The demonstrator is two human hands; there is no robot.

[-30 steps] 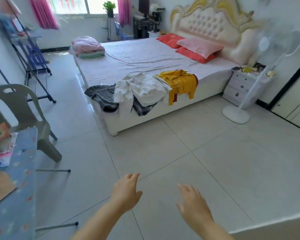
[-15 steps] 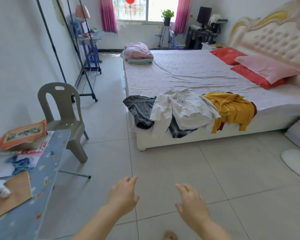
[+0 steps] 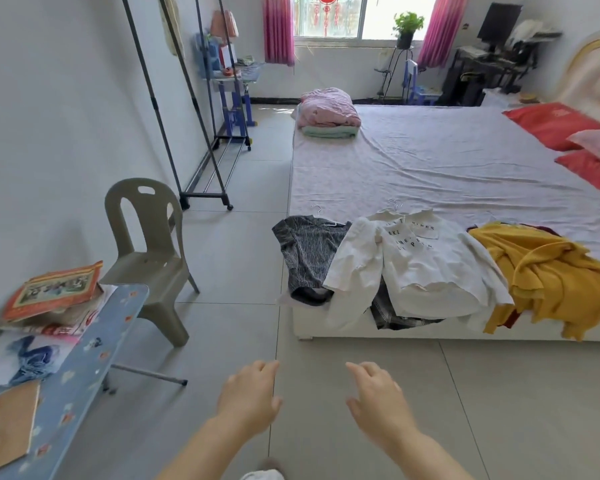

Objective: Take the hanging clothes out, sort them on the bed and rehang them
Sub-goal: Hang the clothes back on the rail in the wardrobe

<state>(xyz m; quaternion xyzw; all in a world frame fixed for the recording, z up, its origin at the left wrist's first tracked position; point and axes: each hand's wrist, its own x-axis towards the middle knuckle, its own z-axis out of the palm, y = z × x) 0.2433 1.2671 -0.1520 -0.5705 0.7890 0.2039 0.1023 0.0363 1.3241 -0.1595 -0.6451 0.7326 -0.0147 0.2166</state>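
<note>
Your left hand (image 3: 250, 393) and right hand (image 3: 378, 398) are out in front of you above the floor tiles, apart from each other, with fingers loosely extended and nothing in either. The clothes lie in a row along the near edge of the bed (image 3: 465, 161). A dark grey top (image 3: 309, 251) is at the left, white printed shirts (image 3: 423, 258) overlap in the middle with a checked piece under them, and a yellow garment (image 3: 548, 271) is at the right, partly draped over the side. From that layout, the taking down looks finished and sorting or rehanging is the step in hand. Step close to the bed before reaching, so you lift rather than drag. Take one piece at a time. The grey top is a sensible start, since only a white sleeve overlaps its edge. Grip its wire hanger hook (image 3: 317, 211), not the cloth, so the top stays on the hanger. The hooks at the white collars sit close together, so separate them gently. The clothes rack (image 3: 187, 98) stands by the left wall beyond the chair (image 3: 146, 251). Its top rail is out of view, so look up before you hang anything.
</note>
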